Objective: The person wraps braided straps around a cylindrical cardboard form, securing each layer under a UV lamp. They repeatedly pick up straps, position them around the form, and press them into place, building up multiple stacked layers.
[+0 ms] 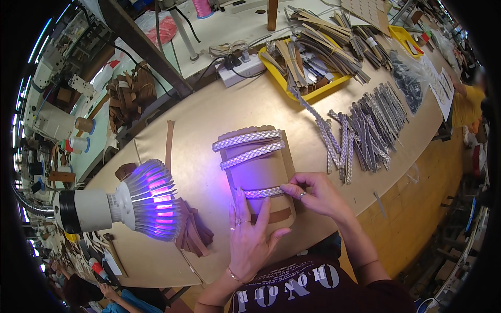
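A tan card-like panel point(258, 175) with a scalloped far edge lies on the table in front of me. Two silvery braided straps point(253, 155) cross its far part, one behind the other. A third braided strap point(263, 192) runs across the near part. My right hand point(317, 197) pinches this strap's right end between thumb and fingertips. Flat on the panel, the spread fingers of my left hand point(251, 232) touch the strap's near side and left end. A darker brown strip point(272, 215) crosses the panel just nearer to me.
A finned lamp point(151, 201) glows purple at the left, beside brown leather strips point(194, 232). Many braided straps point(368, 133) lie in rows at the right. Behind are a yellow tray point(313, 96) of strips and a white power strip point(242, 71). Other people work at the lower left.
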A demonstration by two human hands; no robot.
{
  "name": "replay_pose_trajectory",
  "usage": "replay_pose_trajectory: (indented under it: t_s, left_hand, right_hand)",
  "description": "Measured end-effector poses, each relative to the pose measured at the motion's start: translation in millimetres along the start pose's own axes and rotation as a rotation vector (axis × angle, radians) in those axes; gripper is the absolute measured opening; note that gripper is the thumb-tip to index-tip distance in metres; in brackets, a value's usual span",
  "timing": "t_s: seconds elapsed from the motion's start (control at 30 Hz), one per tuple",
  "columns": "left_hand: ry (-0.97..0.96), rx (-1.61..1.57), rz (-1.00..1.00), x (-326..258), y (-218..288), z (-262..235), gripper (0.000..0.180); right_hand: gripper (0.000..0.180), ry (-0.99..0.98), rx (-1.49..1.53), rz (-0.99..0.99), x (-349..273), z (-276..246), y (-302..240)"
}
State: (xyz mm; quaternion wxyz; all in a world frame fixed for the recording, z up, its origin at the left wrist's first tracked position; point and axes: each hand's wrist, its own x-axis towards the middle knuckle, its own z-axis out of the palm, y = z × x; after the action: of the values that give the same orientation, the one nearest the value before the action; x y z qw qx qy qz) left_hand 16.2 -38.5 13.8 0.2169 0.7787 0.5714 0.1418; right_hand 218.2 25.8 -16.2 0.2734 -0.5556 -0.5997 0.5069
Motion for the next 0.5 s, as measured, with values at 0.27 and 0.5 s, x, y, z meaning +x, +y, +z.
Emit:
replay_pose_trajectory:
  t_s: [0.27, 0.5]
  left_hand:
    - [0.048, 0.004, 0.013, -1.6, -1.4, 8.0, 0.082]
    - [0.183, -0.028, 0.056, -1.5, 0.1, 15.6, 0.089]
  right_hand:
    - [0.039, -0.019, 0.034, 0.074, 3.6, 8.6, 25.5]
    - [0.027, -0.043, 0.195, 0.152, 8.0, 21.1, 44.2]
